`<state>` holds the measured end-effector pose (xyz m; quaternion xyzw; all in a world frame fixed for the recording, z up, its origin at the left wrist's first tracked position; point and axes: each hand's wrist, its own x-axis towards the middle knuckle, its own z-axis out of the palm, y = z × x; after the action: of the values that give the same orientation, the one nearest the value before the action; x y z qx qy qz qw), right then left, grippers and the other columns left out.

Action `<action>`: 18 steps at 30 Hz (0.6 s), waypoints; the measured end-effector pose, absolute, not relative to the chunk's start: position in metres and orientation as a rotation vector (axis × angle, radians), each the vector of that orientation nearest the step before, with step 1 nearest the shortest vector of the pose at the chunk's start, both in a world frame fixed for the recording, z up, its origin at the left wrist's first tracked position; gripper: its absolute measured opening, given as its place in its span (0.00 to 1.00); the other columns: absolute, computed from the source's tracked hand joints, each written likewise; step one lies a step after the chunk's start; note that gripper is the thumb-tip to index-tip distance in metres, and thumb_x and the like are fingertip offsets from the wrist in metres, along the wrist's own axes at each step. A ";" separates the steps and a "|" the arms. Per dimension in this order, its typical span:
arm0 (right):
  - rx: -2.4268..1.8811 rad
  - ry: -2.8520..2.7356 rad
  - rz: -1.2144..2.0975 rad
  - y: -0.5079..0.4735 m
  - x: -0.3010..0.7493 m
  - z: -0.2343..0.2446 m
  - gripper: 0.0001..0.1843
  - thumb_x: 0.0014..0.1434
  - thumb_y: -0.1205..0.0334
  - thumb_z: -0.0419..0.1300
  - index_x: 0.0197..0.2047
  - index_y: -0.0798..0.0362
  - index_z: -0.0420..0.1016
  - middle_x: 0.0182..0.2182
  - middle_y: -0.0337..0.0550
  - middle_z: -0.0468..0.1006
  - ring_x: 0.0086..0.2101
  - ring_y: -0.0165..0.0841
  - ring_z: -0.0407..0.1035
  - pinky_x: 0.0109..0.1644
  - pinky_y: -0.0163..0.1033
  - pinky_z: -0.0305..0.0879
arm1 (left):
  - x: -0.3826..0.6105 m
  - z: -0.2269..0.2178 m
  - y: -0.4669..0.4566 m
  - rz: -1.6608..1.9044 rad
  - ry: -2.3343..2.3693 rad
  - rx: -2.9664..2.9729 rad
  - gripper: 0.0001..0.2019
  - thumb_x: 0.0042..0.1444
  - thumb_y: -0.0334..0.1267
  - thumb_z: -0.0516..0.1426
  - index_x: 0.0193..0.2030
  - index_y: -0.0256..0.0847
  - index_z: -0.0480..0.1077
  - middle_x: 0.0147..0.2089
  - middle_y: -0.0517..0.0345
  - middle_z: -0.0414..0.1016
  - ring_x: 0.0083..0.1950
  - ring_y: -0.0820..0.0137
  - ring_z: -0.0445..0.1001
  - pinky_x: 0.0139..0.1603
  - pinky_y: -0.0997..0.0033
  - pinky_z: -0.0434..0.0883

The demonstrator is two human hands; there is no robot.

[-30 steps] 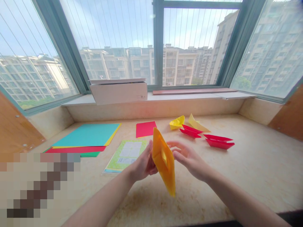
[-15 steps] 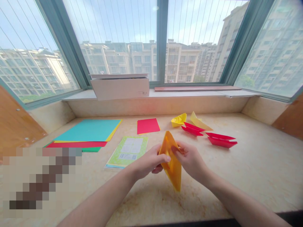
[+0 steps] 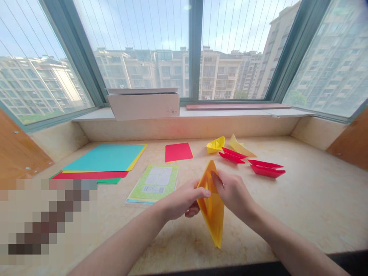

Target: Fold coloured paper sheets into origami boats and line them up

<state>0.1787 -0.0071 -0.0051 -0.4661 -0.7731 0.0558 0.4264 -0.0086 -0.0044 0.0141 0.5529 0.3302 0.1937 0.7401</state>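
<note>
Between my hands is a folded orange-yellow paper boat (image 3: pixel 214 214), held on end above the counter, with an opening along its middle. My left hand (image 3: pixel 189 199) grips its left side, the thumb pressing over the near face and the fingers partly hidden behind. On the upper right edge, my right hand (image 3: pixel 231 188) pinches the paper; some of its fingertips are behind it. Beyond my hands lie a yellow paper boat (image 3: pixel 215 145), a pale yellow folded paper piece (image 3: pixel 241 148), a red paper boat (image 3: pixel 232 156) and another red paper boat (image 3: pixel 266 169).
Left on the stone counter (image 3: pixel 316 207) are large coloured sheets (image 3: pixel 105 157) and a plastic-wrapped green paper pack (image 3: pixel 155 184). A small red paper stack (image 3: pixel 178 152) lies farther back. A white box (image 3: pixel 143 105) stands on the window ledge. A blurred patch covers the lower left.
The orange-yellow paper boat has shifted slightly right and its lower tip reaches lower. Its middle opening shows more clearly. My right hand has moved a little right. The camera view has shifted slightly.
</note>
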 end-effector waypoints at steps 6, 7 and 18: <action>-1.226 -1.989 0.092 -0.007 0.182 0.002 0.17 0.70 0.55 0.49 0.30 0.51 0.69 0.20 0.38 0.72 0.20 0.31 0.64 0.25 0.36 0.55 | -0.007 0.015 -0.007 0.393 0.744 1.240 0.14 0.55 0.44 0.58 0.45 0.40 0.63 0.28 0.67 0.67 0.13 0.84 0.52 0.11 0.83 0.49; -1.236 -1.979 0.094 -0.007 0.182 0.003 0.19 0.70 0.56 0.48 0.29 0.51 0.68 0.19 0.38 0.71 0.19 0.31 0.63 0.25 0.36 0.54 | -0.007 0.015 -0.007 0.380 0.744 1.241 0.15 0.55 0.45 0.58 0.45 0.40 0.63 0.28 0.67 0.67 0.13 0.84 0.52 0.11 0.83 0.49; -1.103 -1.914 0.243 -0.005 0.190 0.009 0.21 0.71 0.54 0.47 0.30 0.51 0.72 0.21 0.40 0.73 0.25 0.34 0.68 0.28 0.38 0.63 | -0.009 0.021 -0.009 0.272 0.740 1.226 0.13 0.58 0.46 0.58 0.43 0.42 0.63 0.27 0.68 0.68 0.12 0.84 0.49 0.10 0.82 0.46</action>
<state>0.1903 -0.0052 0.0089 -0.4447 -0.7720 0.0981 0.4435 -0.0086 -0.0091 0.0214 0.5602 0.3382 0.1241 0.7459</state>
